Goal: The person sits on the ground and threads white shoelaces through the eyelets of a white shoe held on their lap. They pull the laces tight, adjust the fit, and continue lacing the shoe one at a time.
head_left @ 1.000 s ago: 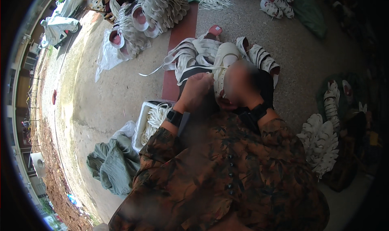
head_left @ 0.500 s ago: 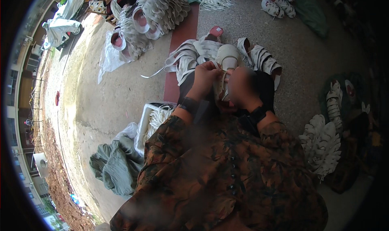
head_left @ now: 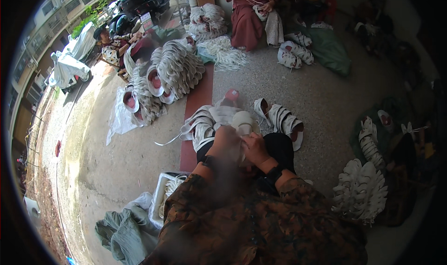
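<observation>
A white shoe upper (head_left: pixel 242 120) with a rounded toe rests in my lap between my legs, its toe pointing away from me. My left hand (head_left: pixel 225 142) is closed at its left side, knuckles up; whatever its fingertips hold is hidden and blurred. On the right side of the opening, my right hand (head_left: pixel 255 148) has its fingers bent and closed on the upper. Just beyond lie a row of white uppers (head_left: pixel 203 127) with a loose white lace (head_left: pixel 168 140) trailing left, and another nested row (head_left: pixel 282 120) to the right.
A white box of laces (head_left: pixel 160 195) and a grey-green cloth (head_left: pixel 125 232) lie to my left. Large stacks of uppers (head_left: pixel 179 72) stand ahead left. More uppers (head_left: pixel 361 190) lie to my right. A person in red (head_left: pixel 251 13) works at the far side; another person (head_left: pixel 114 48) sits far left.
The view has tilted up, bringing other people and more stacks into sight. My left hand has turned knuckles-up over the upper, and my right hand has shifted off its top to the side.
</observation>
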`<control>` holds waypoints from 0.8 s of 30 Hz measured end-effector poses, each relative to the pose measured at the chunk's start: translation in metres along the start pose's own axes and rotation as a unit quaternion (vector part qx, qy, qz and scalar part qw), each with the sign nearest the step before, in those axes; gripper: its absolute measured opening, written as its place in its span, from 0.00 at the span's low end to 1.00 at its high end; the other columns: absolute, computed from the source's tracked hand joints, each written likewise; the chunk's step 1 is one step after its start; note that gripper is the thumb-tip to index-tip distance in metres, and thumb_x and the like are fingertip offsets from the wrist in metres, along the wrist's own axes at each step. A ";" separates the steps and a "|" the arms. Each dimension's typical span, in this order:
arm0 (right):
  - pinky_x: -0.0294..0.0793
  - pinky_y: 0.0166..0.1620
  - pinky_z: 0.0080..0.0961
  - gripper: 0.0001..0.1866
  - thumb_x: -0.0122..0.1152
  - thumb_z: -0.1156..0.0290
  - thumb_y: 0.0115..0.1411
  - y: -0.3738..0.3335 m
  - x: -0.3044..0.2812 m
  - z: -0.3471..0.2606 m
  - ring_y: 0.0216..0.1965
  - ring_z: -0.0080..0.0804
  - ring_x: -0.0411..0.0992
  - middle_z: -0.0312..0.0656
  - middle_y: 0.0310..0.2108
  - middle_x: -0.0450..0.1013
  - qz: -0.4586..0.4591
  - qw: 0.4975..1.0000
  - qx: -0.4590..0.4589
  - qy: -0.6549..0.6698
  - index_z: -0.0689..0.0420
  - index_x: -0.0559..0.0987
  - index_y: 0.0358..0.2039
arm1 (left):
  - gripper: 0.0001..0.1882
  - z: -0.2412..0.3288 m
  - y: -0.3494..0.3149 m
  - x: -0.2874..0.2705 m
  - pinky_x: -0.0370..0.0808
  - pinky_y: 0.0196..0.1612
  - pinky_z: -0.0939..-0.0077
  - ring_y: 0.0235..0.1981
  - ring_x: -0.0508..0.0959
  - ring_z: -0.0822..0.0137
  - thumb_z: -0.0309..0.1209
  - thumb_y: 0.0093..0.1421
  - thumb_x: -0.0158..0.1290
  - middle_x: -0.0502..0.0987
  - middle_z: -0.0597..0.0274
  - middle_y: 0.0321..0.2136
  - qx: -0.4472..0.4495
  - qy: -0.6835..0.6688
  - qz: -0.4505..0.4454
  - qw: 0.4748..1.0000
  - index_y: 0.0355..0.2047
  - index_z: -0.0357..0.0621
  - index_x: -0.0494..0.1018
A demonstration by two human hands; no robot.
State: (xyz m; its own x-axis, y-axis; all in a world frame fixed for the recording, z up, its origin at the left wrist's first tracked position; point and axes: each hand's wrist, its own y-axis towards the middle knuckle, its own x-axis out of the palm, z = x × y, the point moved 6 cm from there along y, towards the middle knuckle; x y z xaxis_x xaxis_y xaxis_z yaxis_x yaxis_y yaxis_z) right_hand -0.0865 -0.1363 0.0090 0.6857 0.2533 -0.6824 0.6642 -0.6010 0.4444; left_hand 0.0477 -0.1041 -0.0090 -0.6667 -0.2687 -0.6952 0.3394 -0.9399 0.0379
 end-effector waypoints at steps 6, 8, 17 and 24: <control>0.67 0.36 0.40 0.08 0.53 0.78 0.46 0.003 -0.004 -0.005 0.30 0.50 0.69 0.47 0.23 0.70 -0.005 1.000 -0.001 -0.021 0.57 0.78 0.27 | 0.09 0.046 -0.024 -0.002 0.76 0.28 0.69 0.22 0.79 0.60 0.34 0.49 0.54 0.77 0.55 0.20 0.125 0.292 0.055 0.947 0.21 0.41 0.76; 0.67 0.36 0.40 0.08 0.52 0.78 0.46 0.004 -0.004 -0.007 0.30 0.49 0.69 0.47 0.23 0.70 -0.003 0.999 -0.012 -0.029 0.57 0.78 0.27 | 0.10 0.044 -0.026 0.007 0.76 0.31 0.66 0.27 0.79 0.56 0.34 0.50 0.52 0.77 0.54 0.24 0.123 0.283 0.036 0.951 0.22 0.42 0.77; 0.65 0.36 0.38 0.03 0.55 0.73 0.48 0.001 0.000 -0.015 0.28 0.44 0.69 0.44 0.23 0.69 -0.001 0.992 -0.088 -0.088 0.54 0.76 0.25 | 0.08 0.035 -0.028 0.021 0.76 0.33 0.65 0.27 0.78 0.54 0.33 0.48 0.52 0.78 0.54 0.26 0.120 0.281 -0.013 0.952 0.23 0.42 0.77; 0.64 0.36 0.38 0.04 0.58 0.69 0.49 -0.005 0.009 -0.010 0.29 0.42 0.69 0.42 0.22 0.68 -0.013 0.986 -0.101 -0.134 0.54 0.74 0.22 | 0.07 0.005 -0.021 0.011 0.74 0.27 0.64 0.21 0.77 0.56 0.33 0.46 0.53 0.75 0.54 0.18 0.166 0.117 -0.002 0.979 0.17 0.44 0.75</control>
State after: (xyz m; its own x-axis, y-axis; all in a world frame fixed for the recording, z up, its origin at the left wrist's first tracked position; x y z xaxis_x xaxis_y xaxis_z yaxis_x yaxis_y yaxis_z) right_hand -0.0804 -0.1234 0.0067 0.5819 0.0410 -0.8122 0.7455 -0.4260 0.5126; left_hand 0.0302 -0.0881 -0.0139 -0.4844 -0.2463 -0.8395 0.0761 -0.9678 0.2400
